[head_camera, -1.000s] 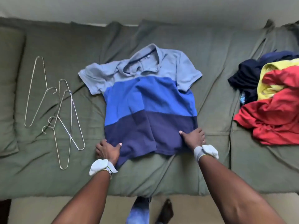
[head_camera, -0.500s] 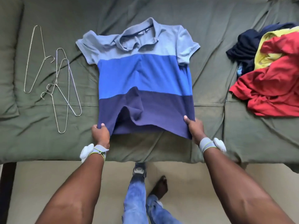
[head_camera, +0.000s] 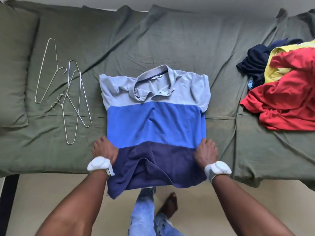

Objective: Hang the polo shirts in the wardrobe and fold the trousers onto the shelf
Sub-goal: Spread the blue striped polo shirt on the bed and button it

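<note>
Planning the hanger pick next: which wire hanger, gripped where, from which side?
Take the lone wire hanger: it lies apart from the crossed pair of hangers. Pinch its neck just below the hook, fingers coming from above, since it lies flat on the bed sheet.
</note>
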Tool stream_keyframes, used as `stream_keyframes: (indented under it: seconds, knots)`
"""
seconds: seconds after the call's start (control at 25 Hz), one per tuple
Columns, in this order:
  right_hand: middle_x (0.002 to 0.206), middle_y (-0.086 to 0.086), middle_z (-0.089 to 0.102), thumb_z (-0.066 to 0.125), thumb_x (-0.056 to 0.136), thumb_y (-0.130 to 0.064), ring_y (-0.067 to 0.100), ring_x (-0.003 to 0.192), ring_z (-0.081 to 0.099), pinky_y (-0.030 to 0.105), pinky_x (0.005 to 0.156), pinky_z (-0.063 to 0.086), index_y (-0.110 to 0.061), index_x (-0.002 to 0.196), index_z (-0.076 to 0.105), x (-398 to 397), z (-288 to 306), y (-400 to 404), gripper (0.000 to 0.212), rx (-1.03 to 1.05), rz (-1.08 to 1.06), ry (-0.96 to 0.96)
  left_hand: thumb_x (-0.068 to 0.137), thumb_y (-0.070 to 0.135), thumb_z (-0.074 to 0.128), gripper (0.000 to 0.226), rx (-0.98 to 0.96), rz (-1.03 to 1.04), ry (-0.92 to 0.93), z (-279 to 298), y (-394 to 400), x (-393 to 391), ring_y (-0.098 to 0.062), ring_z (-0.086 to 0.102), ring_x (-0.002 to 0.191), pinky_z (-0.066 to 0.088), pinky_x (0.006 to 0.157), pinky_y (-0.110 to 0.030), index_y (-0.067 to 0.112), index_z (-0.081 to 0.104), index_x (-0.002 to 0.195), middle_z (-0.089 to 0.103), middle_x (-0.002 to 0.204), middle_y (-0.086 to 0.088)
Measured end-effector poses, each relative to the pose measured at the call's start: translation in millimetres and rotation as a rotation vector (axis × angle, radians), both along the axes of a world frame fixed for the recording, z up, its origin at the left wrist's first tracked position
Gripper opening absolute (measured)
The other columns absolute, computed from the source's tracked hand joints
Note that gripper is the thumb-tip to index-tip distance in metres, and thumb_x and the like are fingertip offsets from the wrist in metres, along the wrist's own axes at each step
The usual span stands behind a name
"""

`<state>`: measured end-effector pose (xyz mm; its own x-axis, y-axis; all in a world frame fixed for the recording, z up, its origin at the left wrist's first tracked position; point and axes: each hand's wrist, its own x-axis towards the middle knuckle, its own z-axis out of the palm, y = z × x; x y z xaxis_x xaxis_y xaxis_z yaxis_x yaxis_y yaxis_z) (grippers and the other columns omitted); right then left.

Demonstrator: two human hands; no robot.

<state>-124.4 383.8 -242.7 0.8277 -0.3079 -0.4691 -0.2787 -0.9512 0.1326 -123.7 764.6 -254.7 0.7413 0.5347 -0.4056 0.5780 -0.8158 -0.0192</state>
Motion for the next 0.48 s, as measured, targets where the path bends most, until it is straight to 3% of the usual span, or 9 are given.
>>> stream_keyframes:
  seconds: [0.16,0.28,0.4,0.48]
  knots:
    - [0.109,0.025,0.053,0.048,0.086,-0.004,0.042,0.101,0.053,0.047,0.082,0.043,0.000,0.102,0.053,97.0,1.1,21.2,0.017,0.303,0.070,-0.181,0.084,0.004,0.053,0.024,-0.164,-0.184,-0.379,11.2,23.0,122.5,-0.043,0.053,0.105,0.044,0.089,-0.051,0.002,0.059,0.108,0.057,0.111,-0.024]
    - [0.112,0.020,0.051,0.047,0.093,-0.010,0.042,0.100,0.054,0.046,0.075,0.042,-0.003,0.108,0.051,166.5,0.6,37.2,0.017,0.388,0.161,-0.262,0.081,0.013,0.055,0.042,-0.191,-0.298,-0.467,12.1,43.5,205.7,-0.041,0.049,0.115,0.041,0.097,-0.050,0.003,0.055,0.122,0.054,0.122,-0.021]
    - [0.123,0.019,0.047,0.053,0.093,-0.026,0.043,0.111,0.050,0.049,0.085,0.045,-0.005,0.122,0.044,227.0,-7.0,70.2,0.036,0.470,0.110,-0.270,0.072,0.031,0.073,0.072,-0.111,-0.535,-0.194,9.2,61.5,273.4,-0.038,0.029,0.136,0.024,0.112,-0.047,0.009,0.047,0.136,0.036,0.147,-0.018]
    - [0.136,0.019,0.039,0.059,0.090,-0.038,0.042,0.123,0.041,0.049,0.098,0.040,-0.004,0.136,0.034,258.4,-21.6,92.1,0.063,0.501,-0.020,-0.174,0.061,0.052,0.071,0.060,-0.107,-0.648,0.080,11.8,74.6,309.9,-0.034,0.039,0.127,0.033,0.104,-0.044,0.014,0.068,0.108,0.052,0.131,-0.015]
